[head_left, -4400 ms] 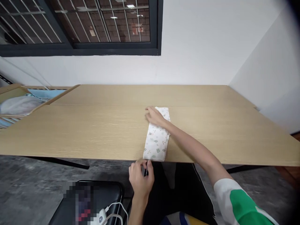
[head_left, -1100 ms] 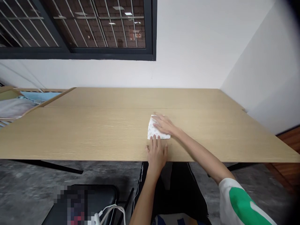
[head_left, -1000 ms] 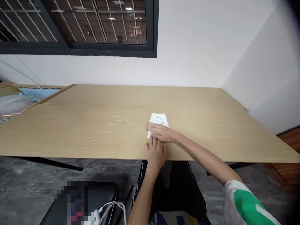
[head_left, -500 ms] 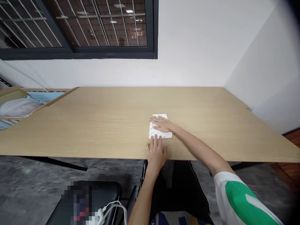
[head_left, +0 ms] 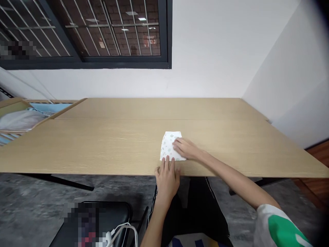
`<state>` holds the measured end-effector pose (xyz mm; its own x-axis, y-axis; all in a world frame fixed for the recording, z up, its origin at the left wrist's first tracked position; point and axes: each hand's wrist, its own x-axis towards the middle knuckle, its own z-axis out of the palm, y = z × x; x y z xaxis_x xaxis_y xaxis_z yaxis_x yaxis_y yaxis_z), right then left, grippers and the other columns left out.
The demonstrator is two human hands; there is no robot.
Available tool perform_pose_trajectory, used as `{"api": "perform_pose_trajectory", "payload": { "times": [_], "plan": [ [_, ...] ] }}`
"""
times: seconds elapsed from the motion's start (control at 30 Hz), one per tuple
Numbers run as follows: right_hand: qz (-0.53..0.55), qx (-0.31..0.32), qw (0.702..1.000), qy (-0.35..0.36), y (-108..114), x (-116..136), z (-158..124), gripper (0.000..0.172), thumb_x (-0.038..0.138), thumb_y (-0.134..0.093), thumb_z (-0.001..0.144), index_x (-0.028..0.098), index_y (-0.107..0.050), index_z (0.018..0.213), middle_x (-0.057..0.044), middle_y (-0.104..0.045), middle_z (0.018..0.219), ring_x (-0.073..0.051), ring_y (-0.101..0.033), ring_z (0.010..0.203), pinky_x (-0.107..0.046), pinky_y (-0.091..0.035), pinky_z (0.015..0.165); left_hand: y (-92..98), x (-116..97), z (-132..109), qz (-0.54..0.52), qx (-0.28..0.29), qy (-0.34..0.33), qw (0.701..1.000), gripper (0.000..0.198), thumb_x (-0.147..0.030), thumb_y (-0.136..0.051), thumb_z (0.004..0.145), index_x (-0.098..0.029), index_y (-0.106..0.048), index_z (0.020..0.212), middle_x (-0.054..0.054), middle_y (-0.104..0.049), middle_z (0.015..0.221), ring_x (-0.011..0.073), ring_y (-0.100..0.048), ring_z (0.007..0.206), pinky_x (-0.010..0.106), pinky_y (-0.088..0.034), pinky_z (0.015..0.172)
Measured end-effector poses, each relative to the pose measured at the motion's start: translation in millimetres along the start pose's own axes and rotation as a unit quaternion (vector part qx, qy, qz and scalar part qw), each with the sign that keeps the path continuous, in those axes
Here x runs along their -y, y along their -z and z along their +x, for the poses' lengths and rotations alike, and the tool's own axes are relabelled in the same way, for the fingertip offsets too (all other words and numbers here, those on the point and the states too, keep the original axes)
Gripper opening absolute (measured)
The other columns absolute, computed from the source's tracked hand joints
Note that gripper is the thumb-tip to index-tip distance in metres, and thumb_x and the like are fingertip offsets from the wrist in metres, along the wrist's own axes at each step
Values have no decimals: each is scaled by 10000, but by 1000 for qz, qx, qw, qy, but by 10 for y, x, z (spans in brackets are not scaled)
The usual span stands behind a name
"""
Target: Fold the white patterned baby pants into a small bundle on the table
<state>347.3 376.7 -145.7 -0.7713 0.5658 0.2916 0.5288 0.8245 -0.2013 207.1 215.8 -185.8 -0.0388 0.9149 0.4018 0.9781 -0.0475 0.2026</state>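
Note:
A white folded cloth [head_left: 167, 145] with a small scattered print lies flat near the table's front edge. My left hand [head_left: 167, 178] rests at its near side, fingers spread and tips touching the lower edge. Over the right part of the cloth is my right hand [head_left: 189, 149], slightly blurred, with its fingers loosely bent; it hides the cloth's right edge. I see no fold pinched up between those fingers.
The wide wooden table [head_left: 102, 144] reaches back to the white wall. A wooden cot [head_left: 66, 109] with bedding adjoins its left end. Below on the left, a black seat [head_left: 113, 212] holds a white cable [head_left: 127, 225] and a pixelated area.
My right hand has slid right and drawn its fingers in from lying flat, uncovering more of the print. My left hand stays at the near edge. The view has tilted slightly.

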Motion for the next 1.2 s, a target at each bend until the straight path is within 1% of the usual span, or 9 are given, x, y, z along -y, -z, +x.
{"api": "perform_pose_trajectory", "payload": {
  "times": [0.13,0.23,0.37,0.5,0.7,0.83,0.97,1.1,1.2],
  "plan": [
    [20,25,998,49,-77,289,-678,598,542,-598,988,137,-563,1427,-206,-565,1473,-347,-492,1406,-543,-437,1136,140,119,-194,-67,-34,-3,997,284,-349,-505,1040,-255,-678,1244,120,-690,1344,296,-609,1256,518,-371,1057],
    [7,8,999,50,-173,442,-1019,605,416,-643,978,136,-498,1493,-212,-448,1591,-360,-345,1525,-587,-364,1205,182,238,-280,-146,-91,-4,985,207,-301,-493,1044,-246,-691,1062,63,-753,1101,228,-666,1043,433,-373,940],
    [79,-25,997,-2,-97,537,-1104,284,259,-478,1068,220,-623,1310,-124,-674,1354,-286,-595,1327,-528,-475,1123,157,333,-373,-216,-226,-17,950,169,-224,-510,1009,-224,-670,954,40,-735,941,198,-655,897,386,-371,824],
    [172,-48,977,-114,144,473,-897,273,356,-391,1108,237,-626,1181,-75,-729,1084,-236,-701,984,-386,-569,844,156,316,-379,-277,-314,-29,908,150,-174,-512,981,-219,-622,890,20,-685,823,185,-628,804,375,-403,797],
    [164,-146,963,-154,147,151,-436,299,363,-358,1105,206,-611,1113,-92,-684,1080,-238,-643,1027,-373,-502,926,185,132,-31,-237,-191,-62,951,140,-206,-521,1007,-213,-650,1063,72,-740,1058,213,-675,1007,386,-464,911],
    [116,-141,962,-202,-55,-52,-229,279,307,-364,1094,187,-615,1093,-109,-661,1079,-247,-622,1044,-374,-497,931,-6,3,201,-114,-96,-43,988,396,-275,-517,1017,-170,-559,1397,167,-609,1454,321,-561,1347,479,-466,1040],
    [22,-142,964,-223,-149,-70,-172,328,287,-351,1089,150,-636,1177,-161,-656,1128,-291,-607,1080,-428,-503,943,-199,-41,254,-43,-51,-29,997,420,-285,-504,1017,-141,-563,1407,190,-581,1485,375,-530,1381,535,-481,1041],
    [-27,-176,976,-128,-122,45,-191,480,354,-308,1104,95,-543,1432,-217,-567,1441,-328,-500,1361,-496,-416,1126,-206,-41,368,-50,-56,-9,997,431,-309,-479,1019,-88,-577,1376,240,-571,1465,385,-542,1359,542,-485,1057],
    [1,-115,992,-42,-138,73,-210,567,412,-260,1115,97,-449,1546,-177,-468,1589,-288,-370,1512,-488,-333,1226,-193,-13,575,-69,-36,-36,996,588,-299,-465,1004,-27,-413,1522,250,-423,1599,375,-339,1532,531,-384,1190]
  ]
}}
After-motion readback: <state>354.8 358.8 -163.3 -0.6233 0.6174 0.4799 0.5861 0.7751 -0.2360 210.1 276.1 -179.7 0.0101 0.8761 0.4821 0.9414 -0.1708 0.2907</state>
